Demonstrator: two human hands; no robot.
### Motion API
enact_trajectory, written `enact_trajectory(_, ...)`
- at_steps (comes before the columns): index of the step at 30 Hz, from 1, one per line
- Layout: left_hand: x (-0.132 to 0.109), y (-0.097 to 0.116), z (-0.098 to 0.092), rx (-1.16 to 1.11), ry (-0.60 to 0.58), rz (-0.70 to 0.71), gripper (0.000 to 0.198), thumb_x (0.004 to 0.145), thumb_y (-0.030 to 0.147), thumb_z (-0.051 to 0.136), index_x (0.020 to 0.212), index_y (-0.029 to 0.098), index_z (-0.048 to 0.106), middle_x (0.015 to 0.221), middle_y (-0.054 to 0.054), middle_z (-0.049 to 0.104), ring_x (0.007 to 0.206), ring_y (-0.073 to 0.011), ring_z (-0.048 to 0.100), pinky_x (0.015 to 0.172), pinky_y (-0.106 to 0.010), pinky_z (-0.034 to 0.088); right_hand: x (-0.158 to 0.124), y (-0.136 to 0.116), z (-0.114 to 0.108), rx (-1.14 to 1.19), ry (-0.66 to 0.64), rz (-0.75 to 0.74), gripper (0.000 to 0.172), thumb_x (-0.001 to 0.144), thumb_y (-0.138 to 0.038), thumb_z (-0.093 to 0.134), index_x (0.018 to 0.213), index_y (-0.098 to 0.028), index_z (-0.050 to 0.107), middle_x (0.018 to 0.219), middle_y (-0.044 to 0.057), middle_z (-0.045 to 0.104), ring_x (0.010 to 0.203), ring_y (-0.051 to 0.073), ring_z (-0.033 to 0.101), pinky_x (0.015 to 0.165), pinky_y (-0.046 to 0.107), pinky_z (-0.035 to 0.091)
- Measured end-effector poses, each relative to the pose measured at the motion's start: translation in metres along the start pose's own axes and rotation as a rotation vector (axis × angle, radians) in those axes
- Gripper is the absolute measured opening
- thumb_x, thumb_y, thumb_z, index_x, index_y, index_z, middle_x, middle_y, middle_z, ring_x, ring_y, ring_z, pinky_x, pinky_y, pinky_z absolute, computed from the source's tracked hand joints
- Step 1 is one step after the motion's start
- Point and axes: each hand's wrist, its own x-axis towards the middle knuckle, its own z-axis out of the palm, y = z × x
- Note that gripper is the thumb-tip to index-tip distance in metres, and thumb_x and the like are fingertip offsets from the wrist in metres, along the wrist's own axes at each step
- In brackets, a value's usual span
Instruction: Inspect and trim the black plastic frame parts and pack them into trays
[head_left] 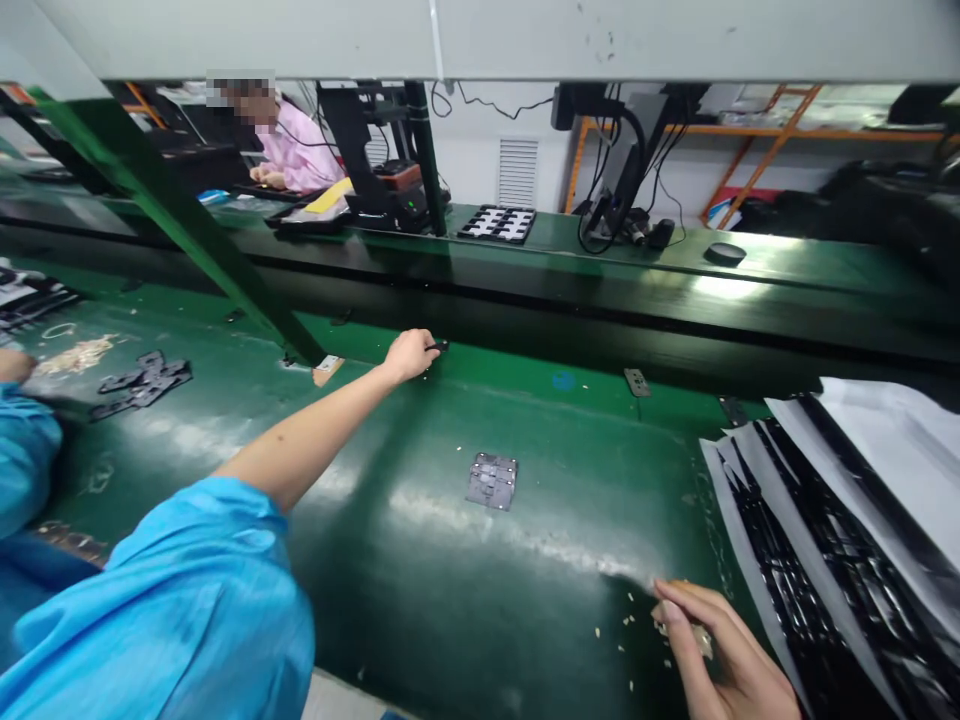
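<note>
My left hand reaches across the green worktop to its far edge. Its fingers are closed on a small black part, mostly covered by the hand. At the lower right, my right hand is curled with thumb and forefinger together. Small pale pieces lie within its fingers, and several similar bits are scattered on the worktop beside it. Between the two hands a flat, dark grey squarish plate lies on the green surface, with tiny bright spots along its edges.
Black strips on white sheets are stacked at right. A green post slants down at left. Dark flat parts and a pale pile lie near another person's blue sleeve. Someone in pink sits beyond the dark conveyor.
</note>
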Motion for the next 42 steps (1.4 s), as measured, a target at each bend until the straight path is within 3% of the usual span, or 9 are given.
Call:
enact_trajectory(3,-0.055,0.051,0.001,-0.103,-0.1,0.186,0.009,0.096,0.024,0.066,0.094,0.015,0.066,0.099,-0.01,0.078,0.092,-0.0233,0.072,0.082,-0.032,0.052,0.003,-0.015,0.002,0.09,0.015,0.044,0.013,0.103,-0.028,0.067,0.108,-0.024,0.078,0.103,0.007,0.076,0.079,0.018,0.077,0.072,0.023,0.063)
enact_trajectory(8,-0.181,0.124,0.017,-0.455,-0.452,0.501,0.011,0.103,0.028,0.056,0.099,0.02,0.062,0.075,0.001,0.076,0.067,-0.0147,0.07,0.063,-0.023,0.047,0.015,-0.047,0.012,0.383,0.009,0.195,0.018,0.104,-0.028,0.065,0.119,-0.021,0.073,0.107,0.01,0.072,0.078,0.018,0.074,0.073,0.03,0.063)
enact_trajectory(11,-0.232,0.145,0.032,-0.593,-0.462,0.583,0.012,0.101,0.029,0.06,0.094,0.019,0.063,0.069,0.002,0.07,0.061,-0.013,0.063,0.058,-0.023,0.042,0.024,-0.06,0.016,0.553,-0.044,0.265,0.032,0.103,-0.029,0.066,0.135,-0.022,0.065,0.11,0.009,0.073,0.07,0.014,0.072,0.065,0.027,0.06)
enact_trajectory(14,-0.26,0.154,0.054,-0.721,-0.419,0.52,0.015,0.098,0.032,0.066,0.092,0.018,0.066,0.067,0.003,0.065,0.058,-0.012,0.059,0.057,-0.023,0.041,0.025,-0.064,0.016,0.64,-0.062,0.266,0.013,0.105,-0.027,0.063,0.114,-0.022,0.071,0.08,-0.001,0.068,0.058,0.01,0.064,0.058,0.022,0.054)
enact_trajectory(17,-0.276,0.157,0.071,-0.839,-0.448,0.439,0.02,0.098,0.034,0.068,0.088,0.017,0.068,0.066,0.003,0.065,0.054,-0.0105,0.055,0.054,-0.022,0.04,0.018,-0.062,0.013,0.675,-0.03,0.299,0.014,0.106,-0.027,0.062,0.098,-0.021,0.072,0.072,-0.003,0.063,0.052,0.008,0.059,0.053,0.02,0.049)
enact_trajectory(20,-0.286,0.158,0.077,-0.849,-0.411,0.505,0.029,0.105,0.034,0.06,0.082,0.017,0.064,0.063,0.004,0.058,0.054,-0.0093,0.049,0.055,-0.022,0.037,0.013,-0.058,0.012,0.713,-0.049,0.362,0.013,0.106,-0.029,0.063,0.102,-0.021,0.072,0.068,-0.004,0.061,0.052,0.009,0.058,0.052,0.021,0.047)
enact_trajectory(23,-0.29,0.157,0.079,-0.807,-0.349,0.562,0.027,0.108,0.031,0.054,0.085,0.018,0.061,0.067,0.005,0.053,0.057,-0.0091,0.047,0.058,-0.022,0.037,0.013,-0.057,0.011,0.772,-0.083,0.367,0.015,0.106,-0.03,0.062,0.105,-0.02,0.074,0.068,-0.003,0.063,0.051,0.01,0.059,0.053,0.022,0.047)
enact_trajectory(31,-0.294,0.153,0.083,-0.744,-0.34,0.618,0.022,0.108,0.025,0.052,0.087,0.02,0.053,0.066,0.007,0.044,0.054,-0.0087,0.042,0.056,-0.022,0.034,0.015,-0.055,0.018,0.772,-0.055,0.369,0.015,0.103,-0.024,0.064,0.095,-0.02,0.075,0.081,0.0,0.069,0.045,0.005,0.052,0.046,0.02,0.042)
enact_trajectory(42,-0.296,0.154,0.088,-0.762,-0.425,0.525,0.027,0.109,0.033,0.049,0.085,0.021,0.053,0.066,0.005,0.046,0.055,-0.0111,0.043,0.056,-0.025,0.034,0.01,-0.052,0.021,0.692,-0.019,0.341,0.019,0.103,-0.023,0.061,0.094,-0.02,0.078,0.08,0.002,0.069,0.046,0.008,0.052,0.045,0.023,0.043)
